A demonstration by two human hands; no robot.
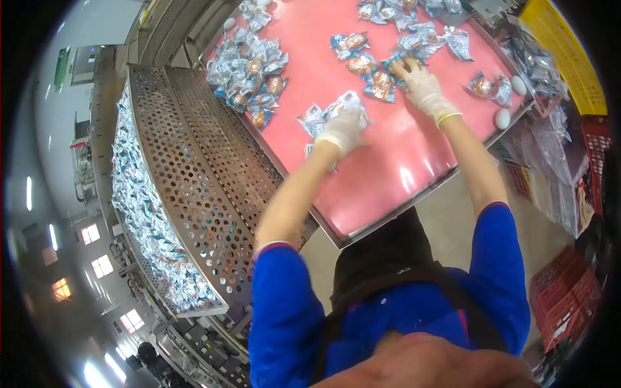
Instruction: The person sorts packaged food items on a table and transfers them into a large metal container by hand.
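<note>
My left hand (343, 130), in a pale glove, is low over silver foil packets (349, 103) on the pink tabletop (381, 161). Motion blurs its fingers, so its grip cannot be made out. My right hand (420, 89), gloved too, reaches farther forward with its fingers apart and touching a blue-and-silver packet (396, 59). Just left of those fingers lie packets with brown printing (380, 84). A large heap of packets (246, 64) covers the table's left side, and more packets (420, 39) are at the far side.
White egg-shaped objects (502, 118) sit by the table's right edge. On the left stands a perforated metal bin (194, 149) with many foil packets (152, 213) beyond it. A yellow crate (569, 58), clear plastic bags (550, 155) and red crates (566, 301) are on the right.
</note>
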